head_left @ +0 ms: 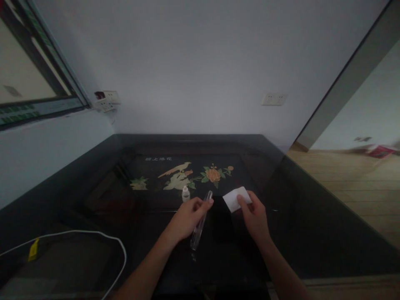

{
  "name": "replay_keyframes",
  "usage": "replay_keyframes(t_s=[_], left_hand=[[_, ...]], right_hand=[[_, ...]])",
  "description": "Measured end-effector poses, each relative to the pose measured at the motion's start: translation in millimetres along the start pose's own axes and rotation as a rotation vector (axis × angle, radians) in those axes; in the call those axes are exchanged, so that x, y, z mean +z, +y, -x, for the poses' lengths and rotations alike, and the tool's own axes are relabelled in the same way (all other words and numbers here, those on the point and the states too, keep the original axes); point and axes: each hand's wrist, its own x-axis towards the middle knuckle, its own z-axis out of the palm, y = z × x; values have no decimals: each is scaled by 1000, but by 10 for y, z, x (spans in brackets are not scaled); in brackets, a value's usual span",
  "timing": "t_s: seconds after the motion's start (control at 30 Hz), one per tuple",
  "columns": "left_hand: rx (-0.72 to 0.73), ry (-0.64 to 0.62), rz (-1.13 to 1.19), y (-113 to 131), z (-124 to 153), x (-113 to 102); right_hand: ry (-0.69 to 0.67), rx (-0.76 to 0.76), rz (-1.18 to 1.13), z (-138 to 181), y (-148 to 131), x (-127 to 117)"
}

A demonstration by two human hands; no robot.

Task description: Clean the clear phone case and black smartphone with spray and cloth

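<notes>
My left hand (188, 217) is closed on a clear glass tube (201, 223) and holds it slanted above the dark table (281, 216), its upper end pointing away from me. My right hand (254, 214) pinches a small white sheet of paper or cloth (234, 197) just to the right of the tube's top. A small white dropper bottle (186, 193) stands upright on the table just beyond my left hand.
The black glass-topped table has a bird and flower inlay (187, 175) at its centre. A white cable (93, 237) with a yellow tag (33, 249) loops over the near left. Wall sockets (108, 100) sit at the left corner. Wooden floor (359, 187) lies to the right.
</notes>
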Motion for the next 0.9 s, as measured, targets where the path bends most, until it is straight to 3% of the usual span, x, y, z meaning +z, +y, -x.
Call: replay_keyframes(t_s=[0.13, 0.27, 0.57, 0.9], left_hand=[[-47, 276, -595, 92, 70, 172], [-121, 404, -884, 94, 92, 333], [-132, 541, -1071, 41, 56, 434], [-153, 567, -1129, -28, -90, 395]], right_hand=[[-4, -12, -14, -2, 2, -10], [0, -14, -39, -17, 25, -37], [-21, 8, -69, 8, -61, -55], [-52, 8, -101, 8, -24, -49]])
